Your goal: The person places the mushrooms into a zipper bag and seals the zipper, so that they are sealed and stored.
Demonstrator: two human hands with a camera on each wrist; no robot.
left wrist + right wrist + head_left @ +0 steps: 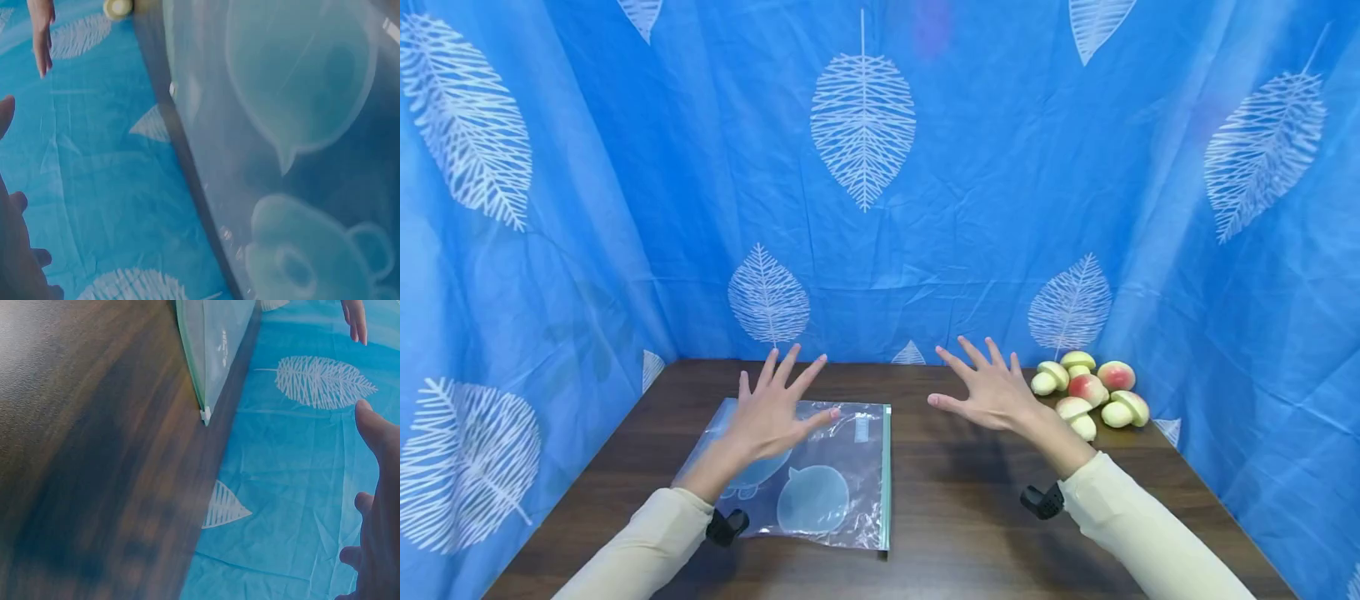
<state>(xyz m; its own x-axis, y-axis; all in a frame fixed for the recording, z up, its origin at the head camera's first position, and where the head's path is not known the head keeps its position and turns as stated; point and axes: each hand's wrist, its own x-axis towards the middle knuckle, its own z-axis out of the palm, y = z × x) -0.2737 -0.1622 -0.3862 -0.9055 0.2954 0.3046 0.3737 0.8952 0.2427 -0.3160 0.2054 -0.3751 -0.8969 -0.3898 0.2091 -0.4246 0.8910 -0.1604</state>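
Fingers [810, 376] spread wide: left hand [769, 423] above bag [812, 498], right hand [992, 396] above tabletop [955, 508] past bag's green edge [886, 483].

Bag [816, 479]: clear plastic (glossy, crinkled); table [955, 517]: smooth, wood-grained.

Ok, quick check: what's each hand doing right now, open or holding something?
Left hand: open, spread wide, holding nothing.
Right hand: open, spread wide, holding nothing.

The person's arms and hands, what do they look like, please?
Plain cream sleeves reach down close to the wrists. A small black device shows beside each wrist. The left hand and right hand are bare, without gloves or visible rings.
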